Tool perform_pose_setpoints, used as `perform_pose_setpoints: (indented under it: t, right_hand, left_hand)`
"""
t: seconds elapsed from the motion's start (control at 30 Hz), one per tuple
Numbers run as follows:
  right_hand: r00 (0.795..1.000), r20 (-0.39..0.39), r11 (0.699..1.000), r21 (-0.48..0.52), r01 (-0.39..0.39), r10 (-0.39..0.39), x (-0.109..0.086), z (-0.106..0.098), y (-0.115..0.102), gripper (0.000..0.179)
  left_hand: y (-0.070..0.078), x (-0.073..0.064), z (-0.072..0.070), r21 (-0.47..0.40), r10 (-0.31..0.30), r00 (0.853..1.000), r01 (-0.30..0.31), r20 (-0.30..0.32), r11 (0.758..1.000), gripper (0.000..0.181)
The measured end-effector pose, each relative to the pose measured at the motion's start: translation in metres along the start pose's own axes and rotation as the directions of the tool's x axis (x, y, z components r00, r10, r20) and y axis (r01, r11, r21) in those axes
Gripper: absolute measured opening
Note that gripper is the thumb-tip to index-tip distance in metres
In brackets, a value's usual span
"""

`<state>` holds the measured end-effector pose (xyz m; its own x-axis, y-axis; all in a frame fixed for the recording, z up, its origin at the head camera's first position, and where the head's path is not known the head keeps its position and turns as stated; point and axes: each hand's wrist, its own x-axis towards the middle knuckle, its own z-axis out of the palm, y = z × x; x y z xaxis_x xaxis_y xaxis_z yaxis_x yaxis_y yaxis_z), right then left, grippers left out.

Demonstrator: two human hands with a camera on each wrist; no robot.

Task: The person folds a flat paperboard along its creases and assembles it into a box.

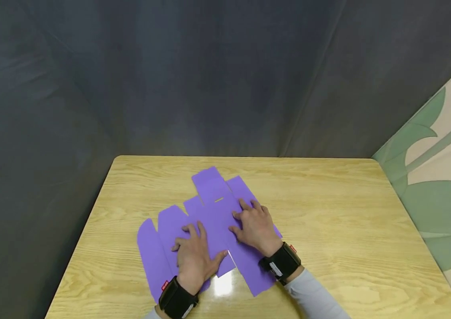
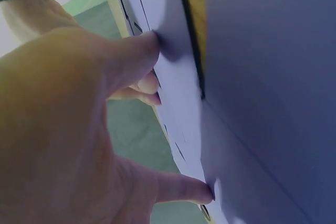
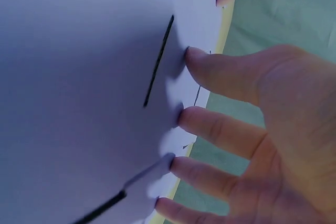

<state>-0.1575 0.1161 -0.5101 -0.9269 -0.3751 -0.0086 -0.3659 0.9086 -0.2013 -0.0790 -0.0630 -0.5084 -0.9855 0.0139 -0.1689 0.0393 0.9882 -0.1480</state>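
On the table (image 1: 329,212), a flat purple card (image 1: 209,212) lies near the middle, both hands pressing on it. The left hand (image 1: 194,257) lies palm down, fingers spread and straight. The right hand (image 1: 255,226) arches beside it, fingertips (image 3: 191,56) touching the card.

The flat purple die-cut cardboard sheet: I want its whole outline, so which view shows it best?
The head view: the flat purple die-cut cardboard sheet lies whole on the wooden table, with the left hand and right hand pressing on it. Both wrist views show only close patches under fingertips.
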Motion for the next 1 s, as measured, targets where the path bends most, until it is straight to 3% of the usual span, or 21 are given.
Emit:
perform_pose_setpoints:
  t: [0.17, 0.33, 0.5, 0.63, 0.8, 1.0]
  right_hand:
    - [0.999, -0.051, 0.999, -0.038, -0.017, 0.015, 0.004, -0.001, 0.004, 0.040]
    - [0.998, -0.041, 0.999, -0.015, -0.041, 0.040, 0.007, -0.003, 0.006, 0.036]
    - [0.996, -0.020, 0.996, -0.035, -0.082, 0.081, 0.008, -0.003, 0.012, 0.043]
    - [0.993, -0.004, 0.993, -0.040, -0.115, 0.115, 0.009, -0.002, 0.014, 0.046]
    - [0.991, -0.002, 0.989, -0.067, -0.134, 0.134, 0.010, 0.000, 0.016, 0.048]
    - [0.996, -0.034, 0.995, -0.054, -0.082, 0.080, 0.013, 0.004, 0.022, 0.048]
  left_hand:
    - [0.007, -0.002, 0.000, -0.026, 0.040, 0.996, -0.042, -0.080, 0.999, 0.118]
    - [0.014, -0.008, -0.001, -0.087, 0.076, 0.989, -0.087, -0.125, 0.992, 0.117]
    - [0.025, -0.013, 0.001, -0.184, 0.143, 0.968, -0.181, -0.205, 0.966, 0.115]
    - [0.031, -0.015, 0.002, -0.239, 0.158, 0.960, -0.214, -0.233, 0.947, 0.115]
    - [0.034, -0.015, 0.002, -0.225, 0.176, 0.937, -0.249, -0.303, 0.942, 0.111]
    - [0.033, -0.014, 0.004, -0.217, 0.211, 0.919, -0.292, -0.333, 0.931, 0.110]
